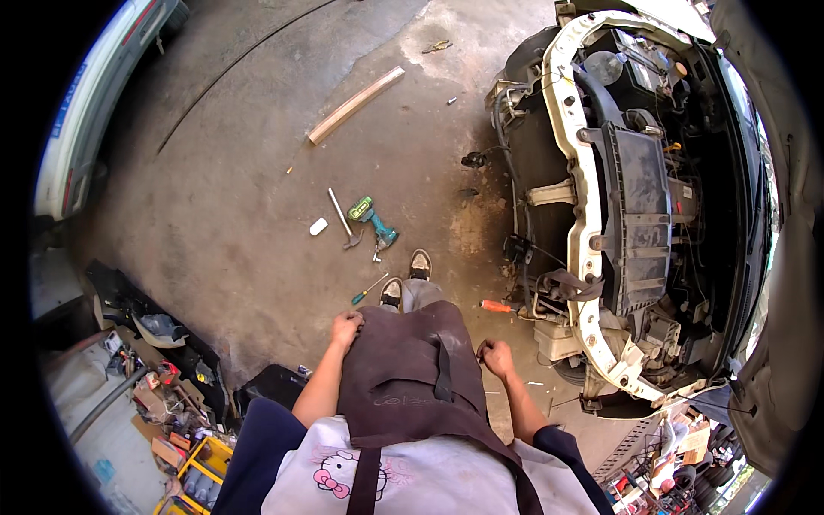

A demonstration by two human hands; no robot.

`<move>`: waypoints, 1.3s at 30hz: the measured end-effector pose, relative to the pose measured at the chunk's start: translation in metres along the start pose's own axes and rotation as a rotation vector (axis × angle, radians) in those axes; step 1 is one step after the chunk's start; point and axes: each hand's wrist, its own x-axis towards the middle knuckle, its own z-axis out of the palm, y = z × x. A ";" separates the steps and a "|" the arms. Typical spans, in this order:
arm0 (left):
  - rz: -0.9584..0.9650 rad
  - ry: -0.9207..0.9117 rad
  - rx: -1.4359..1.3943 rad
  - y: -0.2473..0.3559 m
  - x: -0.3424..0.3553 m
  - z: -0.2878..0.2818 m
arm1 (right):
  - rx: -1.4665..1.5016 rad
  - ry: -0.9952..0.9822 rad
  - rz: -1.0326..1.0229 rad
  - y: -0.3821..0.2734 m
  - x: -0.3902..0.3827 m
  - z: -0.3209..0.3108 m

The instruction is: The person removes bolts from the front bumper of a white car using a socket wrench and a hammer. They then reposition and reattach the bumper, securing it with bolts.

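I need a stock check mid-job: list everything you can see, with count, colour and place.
Opened car front: 1, white frame, black parts, right
Other vehicle: 1, pale, upper left
Cable or hose: 1, dark, floor, upper left
Wooden bar: 1, light brown, floor, top centre
Hammer: 1, grey, floor, centre
Power tool: 1, teal and green, beside hammer
Small unclear object: 1, white, left of hammer
Screwdrivers: 2, teal-handled near shoes, orange-handled near car
Clutter: uncounted, mixed, both lower corners
Shoes: 2, dark and pale, below centre
Apron: 1, brown, on person
Left hand: 1, bare, apron's left edge
Right hand: 1, bare, apron's right side
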 end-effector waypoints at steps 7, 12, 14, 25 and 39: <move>0.148 0.140 0.277 0.031 0.011 0.002 | 0.076 0.141 -0.233 -0.064 0.072 -0.050; 0.126 0.178 0.240 0.065 0.031 -0.009 | 0.301 0.054 -0.179 -0.100 0.092 -0.080; 0.169 0.185 0.240 0.078 0.034 -0.008 | 0.360 0.047 -0.132 -0.101 0.093 -0.081; 0.158 0.200 0.446 0.086 0.036 -0.016 | 0.134 0.098 -0.116 -0.044 0.097 -0.054; 0.314 0.253 0.457 0.144 0.034 0.013 | 0.125 0.101 -0.107 -0.016 0.147 -0.050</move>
